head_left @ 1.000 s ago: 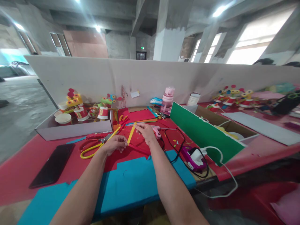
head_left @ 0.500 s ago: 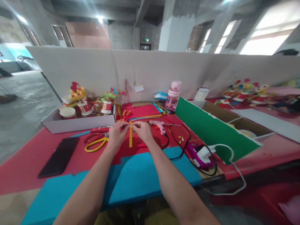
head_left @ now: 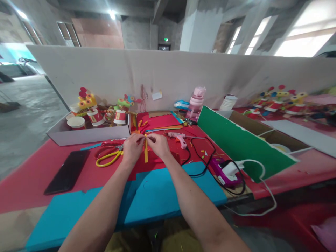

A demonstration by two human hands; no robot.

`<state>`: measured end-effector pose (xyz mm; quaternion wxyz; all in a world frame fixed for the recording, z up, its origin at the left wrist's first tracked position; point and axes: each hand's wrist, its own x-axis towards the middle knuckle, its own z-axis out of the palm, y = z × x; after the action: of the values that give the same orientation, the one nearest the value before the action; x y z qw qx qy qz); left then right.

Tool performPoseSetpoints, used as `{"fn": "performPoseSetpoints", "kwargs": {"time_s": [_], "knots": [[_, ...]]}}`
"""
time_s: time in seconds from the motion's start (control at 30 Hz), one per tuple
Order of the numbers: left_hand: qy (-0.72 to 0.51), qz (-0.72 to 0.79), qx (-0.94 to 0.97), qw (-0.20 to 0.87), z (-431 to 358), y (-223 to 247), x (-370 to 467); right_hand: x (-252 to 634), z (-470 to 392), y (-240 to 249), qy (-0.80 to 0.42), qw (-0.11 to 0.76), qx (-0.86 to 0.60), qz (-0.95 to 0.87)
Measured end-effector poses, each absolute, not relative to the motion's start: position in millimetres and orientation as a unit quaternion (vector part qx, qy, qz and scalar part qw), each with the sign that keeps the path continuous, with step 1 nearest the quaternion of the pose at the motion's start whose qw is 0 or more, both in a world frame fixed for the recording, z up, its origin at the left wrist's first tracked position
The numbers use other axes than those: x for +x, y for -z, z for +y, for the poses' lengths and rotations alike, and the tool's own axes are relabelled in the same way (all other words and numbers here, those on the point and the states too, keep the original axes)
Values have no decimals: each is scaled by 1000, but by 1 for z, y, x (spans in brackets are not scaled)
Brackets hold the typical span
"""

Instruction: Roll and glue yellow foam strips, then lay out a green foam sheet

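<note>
Between my two hands a yellow paper strip hangs down over the red table. My left hand pinches its upper end from the left, and my right hand pinches it from the right; the fingertips nearly meet there, hiding how the top of the strip is folded. Beside my left hand lie scissors with yellow and red handles. To the right of my right hand rests a pink hot glue gun. Thin coloured paper strips lie just beyond my hands.
A white box with paper-cup figures stands at the left, near a black phone. Blue sheets cover the front edge. On the right are a purple power strip, loose cables and a green-sided box. A pink bottle stands behind.
The view has shifted slightly. Both hands keep their pinch at the top of the yellow paper strip, with hardly any movement.
</note>
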<state>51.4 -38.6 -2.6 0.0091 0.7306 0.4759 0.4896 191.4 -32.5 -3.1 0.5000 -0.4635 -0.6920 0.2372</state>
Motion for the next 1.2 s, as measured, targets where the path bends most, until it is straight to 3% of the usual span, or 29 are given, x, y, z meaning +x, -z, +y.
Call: {"fn": "performPoseSetpoints", "kwargs": {"time_s": [0.57, 1.2], "knots": [[-479, 481, 735, 13, -39, 0, 51, 193, -34, 5, -193, 495, -442, -723], [-499, 497, 709, 28, -41, -2, 53, 191, -32, 6, -222, 500, -431, -718]]}}
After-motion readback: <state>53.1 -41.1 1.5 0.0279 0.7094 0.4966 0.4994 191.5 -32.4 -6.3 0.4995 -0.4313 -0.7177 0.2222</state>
